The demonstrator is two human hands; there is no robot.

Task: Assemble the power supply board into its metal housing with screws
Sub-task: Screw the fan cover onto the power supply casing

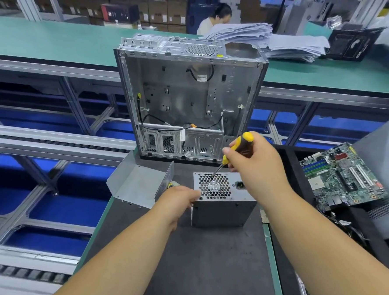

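— What does the head camera show at the middle of the bench?

— A grey power supply housing stands on the dark mat, its honeycomb fan grille facing up and a power socket beside the grille.

— And the hands?

— The right hand is clenched round a yellow-and-black screwdriver; the shaft slants down to the left and its tip sits at the upper left part of the grille. The left hand holds the housing's left upper edge, fingers curled against it just beside the grille.

— What lies around it?

— To the left, touching nothing in the hands, a bent sheet-metal cover rests open on the mat, with a yellowish connector showing between it and the left hand. Behind stands an open computer case, upright, black cables inside. To the right a green motherboard lies tilted on a black tray. On the far green bench, a stack of papers sits, and a person behind it.

— Can you see any screws?

— Too small to tell.
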